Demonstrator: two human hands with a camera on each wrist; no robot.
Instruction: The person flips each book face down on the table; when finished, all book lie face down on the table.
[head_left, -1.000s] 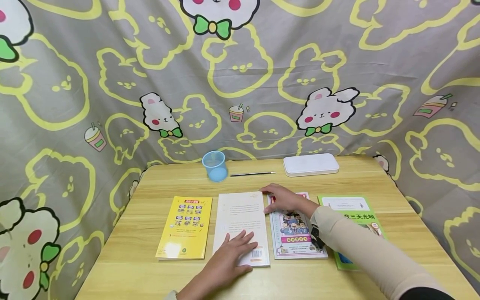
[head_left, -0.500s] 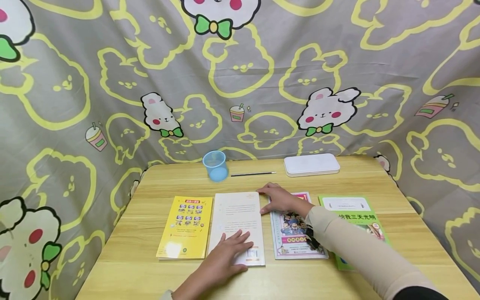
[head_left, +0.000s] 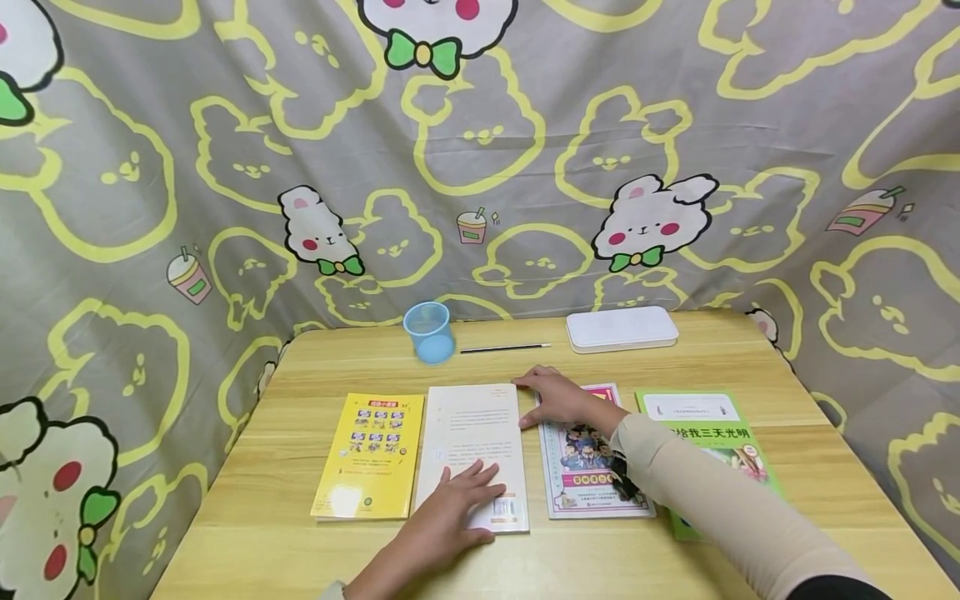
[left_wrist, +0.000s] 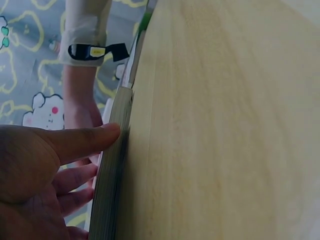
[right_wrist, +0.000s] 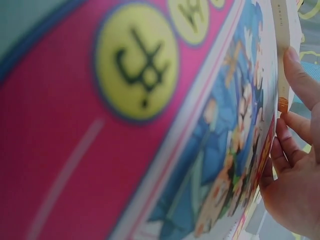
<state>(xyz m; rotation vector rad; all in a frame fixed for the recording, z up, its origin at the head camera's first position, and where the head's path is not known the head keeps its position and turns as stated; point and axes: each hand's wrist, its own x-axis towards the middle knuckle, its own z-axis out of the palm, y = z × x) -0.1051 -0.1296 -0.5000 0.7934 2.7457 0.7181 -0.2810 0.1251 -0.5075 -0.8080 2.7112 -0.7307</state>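
A white book [head_left: 474, 421] with small print and a barcode lies flat between a yellow book [head_left: 371, 458] and a comic-covered book [head_left: 581, 458]. Spread over its lower part is my left hand [head_left: 453, 510], the thumb at the near edge; in the left wrist view, that thumb reaches the page edges [left_wrist: 112, 175]. My right hand [head_left: 561, 400] touches the white book's upper right edge with thumb and forefinger. In the right wrist view, the thumb rests against the spine [right_wrist: 283, 30], and the other fingers sit near the comic-covered book [right_wrist: 225, 130].
At the right lies a green book [head_left: 712, 437], partly under the right forearm. Along the back of the wooden table [head_left: 247, 500] stand a blue cup [head_left: 431, 333], a thin pen-like stick [head_left: 506, 347] and a white case [head_left: 622, 329]. A patterned curtain [head_left: 517, 275] hangs behind.
The white book has slid slightly left, closer to the yellow book, with both hands moving along on it. In the last half second little has moved.
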